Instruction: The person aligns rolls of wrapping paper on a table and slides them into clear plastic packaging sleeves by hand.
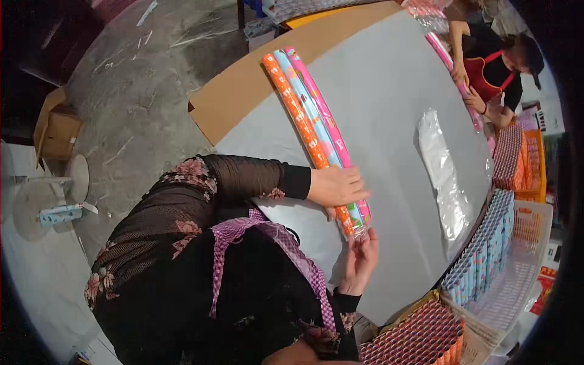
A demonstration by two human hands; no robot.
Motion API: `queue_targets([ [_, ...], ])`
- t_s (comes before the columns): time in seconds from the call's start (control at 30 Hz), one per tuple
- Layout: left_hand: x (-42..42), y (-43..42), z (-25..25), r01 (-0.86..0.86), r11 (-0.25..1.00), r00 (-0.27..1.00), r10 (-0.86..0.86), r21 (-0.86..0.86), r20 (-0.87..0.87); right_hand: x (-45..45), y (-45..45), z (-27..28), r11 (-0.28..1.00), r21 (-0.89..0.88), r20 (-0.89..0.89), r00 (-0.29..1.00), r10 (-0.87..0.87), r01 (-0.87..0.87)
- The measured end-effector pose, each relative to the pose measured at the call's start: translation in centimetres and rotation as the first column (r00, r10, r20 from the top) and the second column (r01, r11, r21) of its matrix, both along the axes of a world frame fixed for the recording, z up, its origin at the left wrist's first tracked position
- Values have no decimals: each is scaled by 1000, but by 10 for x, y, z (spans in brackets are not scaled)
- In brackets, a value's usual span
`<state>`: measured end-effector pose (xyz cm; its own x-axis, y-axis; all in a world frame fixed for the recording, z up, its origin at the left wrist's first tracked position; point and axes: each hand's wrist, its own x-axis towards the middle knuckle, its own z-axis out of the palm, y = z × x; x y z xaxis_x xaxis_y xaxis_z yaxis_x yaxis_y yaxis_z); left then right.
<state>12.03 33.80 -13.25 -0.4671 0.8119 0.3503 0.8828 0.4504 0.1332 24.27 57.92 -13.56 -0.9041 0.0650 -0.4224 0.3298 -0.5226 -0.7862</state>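
Three rolls of wrapping paper, one orange, one light blue and one pink, lie side by side on the grey tabletop. My left hand is laid across them near their close end, its fingers curled over the rolls. At that close end my right hand has its fingers closed on the clear plastic sleeve around the roll ends. To the right, a flat stack of clear plastic sleeves rests on the table, apart from both hands.
Across the table a co-worker handles a pink roll. Along the right edge stand a white plastic basket, bundled blue rolls and red-patterned rolls. Brown cardboard borders the table's left side. A cardboard box stands on the floor.
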Motion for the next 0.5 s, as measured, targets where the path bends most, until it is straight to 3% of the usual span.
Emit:
queue_targets([
  [0.23,-1,-4,8,56,998,996,-58,19,70,-4,-5,10,998,61,26,999,20,-22],
  [0.27,0,-6,9,40,999,990,-43,32,131,-3,-12,12,998,20,49,997,-59,58],
  [0.3,-1,-4,9,35,998,980,-43,46,195,-1,-12,17,814,549,-151,935,322,-191],
  [0.33,-4,-2,15,36,999,970,-37,8,240,0,-13,23,398,917,-234,786,572,-16],
  [0.37,-5,1,17,50,998,958,-38,-32,286,2,-12,14,720,688,-176,942,284,-89],
  [0.4,-4,3,12,45,999,962,-43,0,268,-3,-11,6,865,500,-97,990,98,-36],
  [0.43,-6,2,7,39,999,970,-45,30,240,-7,-10,-2,950,293,-2,994,-113,109],
  [0.5,-12,0,5,37,999,982,-31,-29,185,-11,1,-7,937,254,22,967,-255,242],
])
